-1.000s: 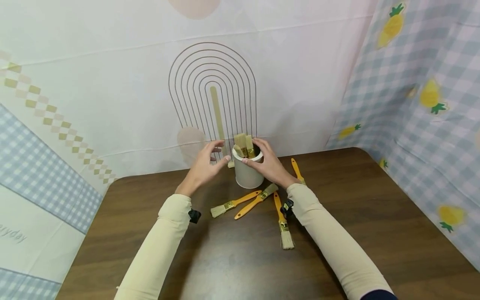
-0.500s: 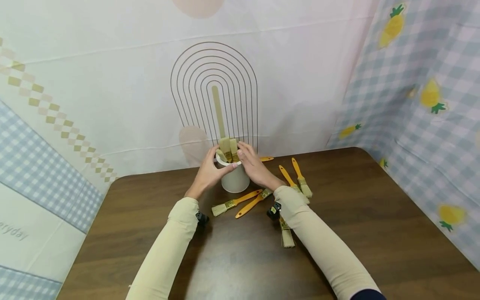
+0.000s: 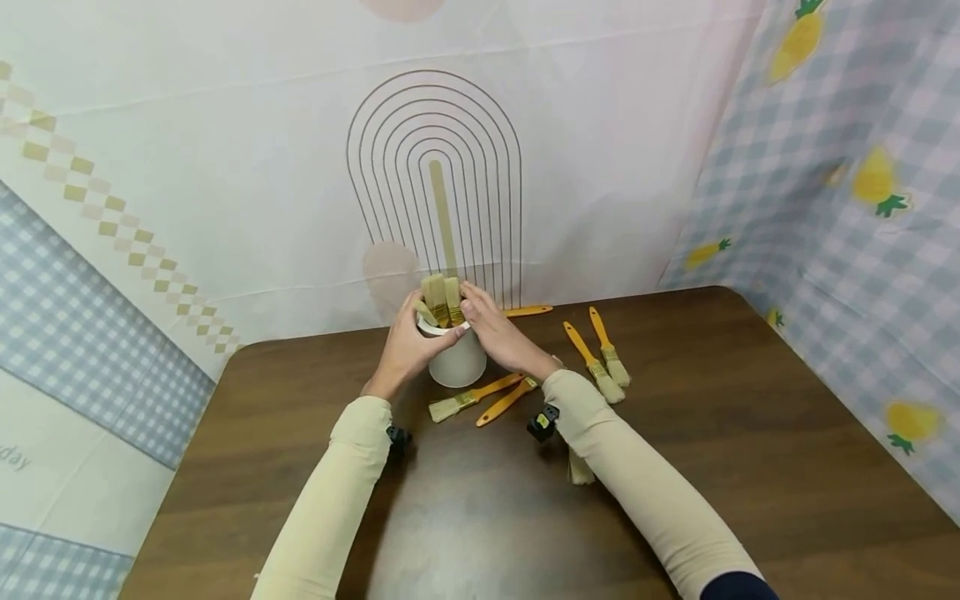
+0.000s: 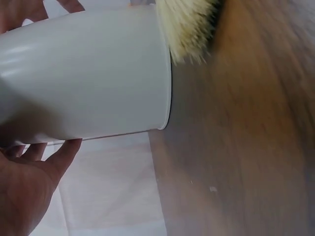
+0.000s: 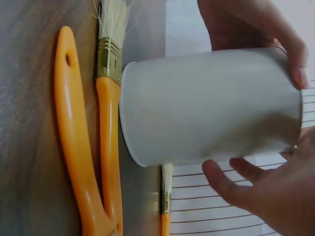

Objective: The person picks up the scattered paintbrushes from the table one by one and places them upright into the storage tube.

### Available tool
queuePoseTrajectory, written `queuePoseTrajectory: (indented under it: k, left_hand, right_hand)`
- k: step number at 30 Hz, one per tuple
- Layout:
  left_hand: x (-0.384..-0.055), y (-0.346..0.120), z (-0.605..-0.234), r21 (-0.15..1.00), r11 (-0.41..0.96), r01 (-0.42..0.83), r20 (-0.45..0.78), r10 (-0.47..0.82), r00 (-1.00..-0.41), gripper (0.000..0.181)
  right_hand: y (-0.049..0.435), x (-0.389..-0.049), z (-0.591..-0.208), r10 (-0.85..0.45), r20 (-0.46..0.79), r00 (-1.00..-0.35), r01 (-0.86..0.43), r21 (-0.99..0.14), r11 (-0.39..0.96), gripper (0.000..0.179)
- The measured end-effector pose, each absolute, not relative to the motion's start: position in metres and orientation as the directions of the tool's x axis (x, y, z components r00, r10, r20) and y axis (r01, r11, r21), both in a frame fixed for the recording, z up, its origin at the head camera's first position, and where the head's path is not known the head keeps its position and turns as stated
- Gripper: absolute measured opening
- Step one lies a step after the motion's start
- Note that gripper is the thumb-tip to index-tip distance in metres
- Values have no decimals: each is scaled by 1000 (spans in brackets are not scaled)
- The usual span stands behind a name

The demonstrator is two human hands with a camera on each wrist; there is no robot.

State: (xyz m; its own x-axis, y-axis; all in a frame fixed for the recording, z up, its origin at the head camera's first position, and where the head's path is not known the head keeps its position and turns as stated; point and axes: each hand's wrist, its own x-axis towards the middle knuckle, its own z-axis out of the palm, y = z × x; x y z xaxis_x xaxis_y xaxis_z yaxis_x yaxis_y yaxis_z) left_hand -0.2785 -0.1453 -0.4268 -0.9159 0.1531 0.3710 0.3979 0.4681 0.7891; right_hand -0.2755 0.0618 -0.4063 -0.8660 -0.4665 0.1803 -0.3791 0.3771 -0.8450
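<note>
A pale grey, cup-shaped container [image 3: 457,364] stands upright near the back of the table, several paintbrushes [image 3: 437,296] poking out of it bristles up. Its left side is gripped by my left hand [image 3: 408,346], the thumb lying across the front of the rim. On the opposite side my right hand [image 3: 502,333] holds it, fingertips against the wall in the right wrist view. Close in front lie a paintbrush [image 3: 465,402] and another paintbrush [image 3: 507,402], the second partly behind my right wrist. Bristles [image 4: 189,27] sit beside the container's base in the left wrist view.
To the right lie two more brushes, a nearer paintbrush [image 3: 596,367] and a farther paintbrush [image 3: 610,350]. An orange brush handle [image 3: 529,311] shows behind my right hand. Other bristles [image 3: 579,468] peek out from under my right sleeve. A printed cloth [image 3: 600,167] hangs along the table's back edge.
The container has shifted left with its brushes. My left hand, apart from it at first, now grips it, and my right hand has moved left along with it, uncovering brushes on the right.
</note>
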Motion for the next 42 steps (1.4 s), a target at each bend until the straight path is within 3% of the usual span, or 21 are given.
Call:
queuePoseTrajectory:
  k: [9,15,24,38,42]
  left_hand:
    - [-270,-157,-428,779,481,402,397,117,-910,79]
    - [-269,-153,-425,784,481,392,387,115,-915,80]
    - [-267,-155,-427,784,493,377,377,104,-920,80]
    - [-265,-153,-426,789,477,388,394,93,-914,81]
    - [-265,-154,-427,791,477,384,391,89,-916,81]
  right_hand:
    - [112,-257,-387,-491,96,-866,-375,-773,511,53]
    - [137,-266,-397,-550,20,-835,-399,-711,579,30]
    - [113,-286,-438,-690,-116,-715,-499,-607,618,18]
    - [101,-282,-444,-730,-93,-677,-631,-437,641,7]
    - [99,-283,-441,-734,-119,-669,-625,-444,642,4]
